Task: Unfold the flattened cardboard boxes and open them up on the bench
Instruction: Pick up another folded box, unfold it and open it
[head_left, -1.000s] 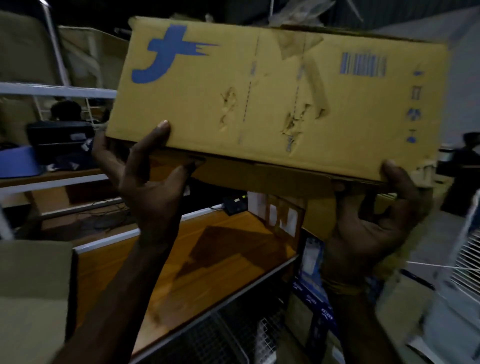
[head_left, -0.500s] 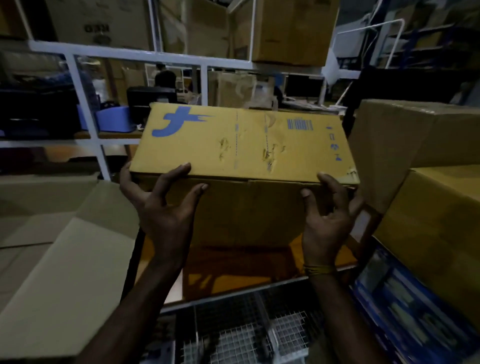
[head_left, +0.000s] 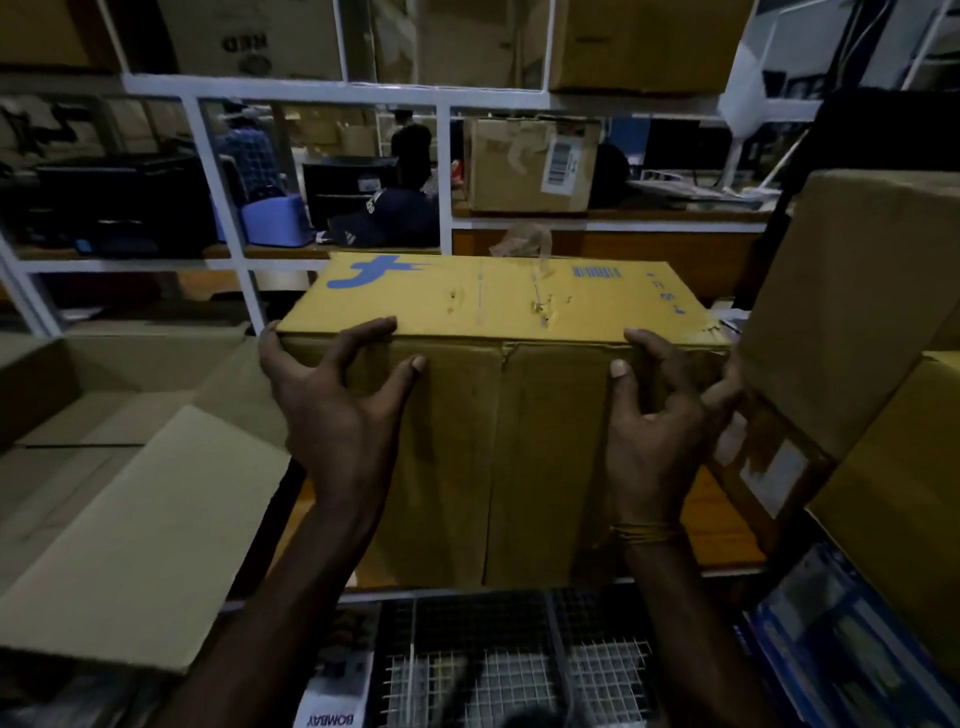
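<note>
The yellow-brown rectangular cardboard box with a blue printed logo (head_left: 498, 395) stood squared up on the orange wooden bench (head_left: 722, 525), its long printed face turned upward and its near face, with a vertical seam down the middle, toward the person. The left hand (head_left: 332, 410) gripped the box's upper near edge at the left corner, fingers hooked over onto the top face and the thumb pressed against the near face. The right hand (head_left: 660, 415) held the same edge at the right corner, thumb on the near face and the fingers curled round the right end of the box. Holding both top corners this way probably served to steady the box and keep its walls square while it was set in its place on the bench.

Left of the box lay a large pale brown open cardboard carton (head_left: 130, 499), its flaps spread outward. Just to the right of the box, near or touching the right hand's fingers, stood a stack of brown cardboard cartons (head_left: 852, 322). Behind the box ran a white metal shelf frame (head_left: 441, 171). The box therefore sat in the gap between its neighbours. Whether its far flaps were open could not be told.
</note>
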